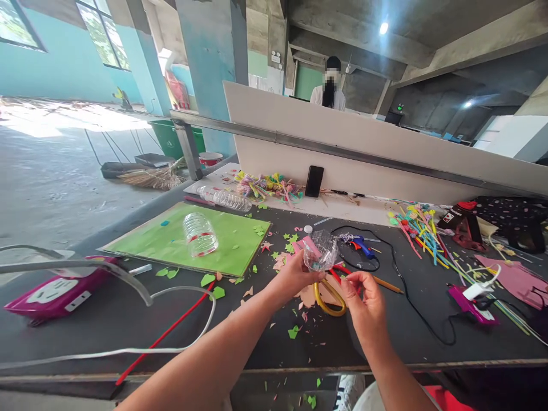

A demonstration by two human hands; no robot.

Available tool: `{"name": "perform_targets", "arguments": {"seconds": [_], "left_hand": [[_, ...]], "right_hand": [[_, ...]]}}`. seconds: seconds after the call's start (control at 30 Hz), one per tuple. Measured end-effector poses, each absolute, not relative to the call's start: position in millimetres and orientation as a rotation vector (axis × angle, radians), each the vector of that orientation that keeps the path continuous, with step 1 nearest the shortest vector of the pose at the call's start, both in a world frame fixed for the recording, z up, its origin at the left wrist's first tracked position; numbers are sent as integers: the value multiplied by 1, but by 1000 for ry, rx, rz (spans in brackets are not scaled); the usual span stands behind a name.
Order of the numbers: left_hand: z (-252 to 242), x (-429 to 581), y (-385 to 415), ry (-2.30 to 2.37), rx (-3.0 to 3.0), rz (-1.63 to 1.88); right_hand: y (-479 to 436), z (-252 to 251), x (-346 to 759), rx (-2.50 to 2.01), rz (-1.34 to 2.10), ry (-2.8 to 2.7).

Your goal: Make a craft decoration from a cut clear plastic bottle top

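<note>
Head view. The left hand (295,278) is raised over the dark table (107,319), to the right of the green sheet (171,242) and just off its near right corner. Its fingers are closed on a clear cut bottle piece (321,251), gripping it at the lower edge. The piece is held off the surface and tilted, with a pink scrap against its left side.

The right hand (365,297) is just right of the left hand and apart from the cut bottle piece. Thumb and forefinger are drawn to a narrow pinch – whether anything lies between them cannot be told.

Yellow-handled scissors (329,301) lie on the table between and below the two hands.

On the green sheet lies a second clear bottle section (200,234), on its side. Behind the sheet's far edge lies a whole clear bottle (225,199). Green and pink paper scraps (295,331) are strewn from the sheet's right edge toward the hands.

Further right of the sheet, beyond the hands, are a blue glue gun (363,246) with a black cord and a spread of coloured straws (417,229). A phone (314,181) is propped against the white partition (385,154) behind. Left of the sheet, near the table edge, is a pink power strip (55,292).

A person stands beyond the partition – no hands in view.
</note>
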State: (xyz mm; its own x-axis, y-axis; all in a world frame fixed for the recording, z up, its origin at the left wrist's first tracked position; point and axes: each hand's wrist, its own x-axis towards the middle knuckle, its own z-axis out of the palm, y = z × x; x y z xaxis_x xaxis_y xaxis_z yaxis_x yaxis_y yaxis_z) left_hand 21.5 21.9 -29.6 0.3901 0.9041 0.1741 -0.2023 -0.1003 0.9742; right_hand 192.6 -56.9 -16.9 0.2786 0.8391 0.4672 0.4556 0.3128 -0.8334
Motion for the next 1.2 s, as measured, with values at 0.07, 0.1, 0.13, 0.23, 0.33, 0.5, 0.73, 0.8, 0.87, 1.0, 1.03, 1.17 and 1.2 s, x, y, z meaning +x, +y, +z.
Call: {"name": "perform_targets", "arguments": {"seconds": [0.07, 0.1, 0.13, 0.23, 0.33, 0.5, 0.73, 0.8, 0.87, 1.0, 1.03, 1.17, 1.2], "left_hand": [[-27, 18, 23, 646, 1137, 1022], [-25, 16, 24, 644, 1047, 1008], [-24, 15, 24, 647, 968, 1006], [-23, 13, 26, 662, 836, 1034], [-24, 11, 29, 654, 799, 1083], [-23, 4, 37, 636, 651, 1130], [-18, -4, 43, 589, 493, 1125], [-17, -4, 42, 589, 477, 1115], [-16, -4, 41, 589, 500, 1106], [-17, -1, 37, 592, 603, 1062], [-17, 0, 36, 591, 635, 1041], [-22, 6, 28, 489, 791, 921], [-23, 8, 26, 442, 833, 886]], "right_hand": [[-52, -18, 200, -1326, 461, -1288], [-50, -19, 203, -1319, 494, -1258], [-47, -21, 207, -1307, 515, -1236], [-41, -24, 214, -1290, 514, -1209], [-38, -26, 218, -1318, 509, -1206], [-32, -32, 219, -1359, 519, -1203], [-33, -33, 215, -1380, 543, -1261], [-33, -34, 215, -1382, 535, -1280], [-31, -36, 215, -1379, 494, -1326], [-26, -42, 212, -1332, 254, -1524], [-26, -43, 211, -1309, 175, -1605], [-27, -41, 200, -1257, -121, -1897], [-28, -40, 197, -1260, -180, -1930]]}}
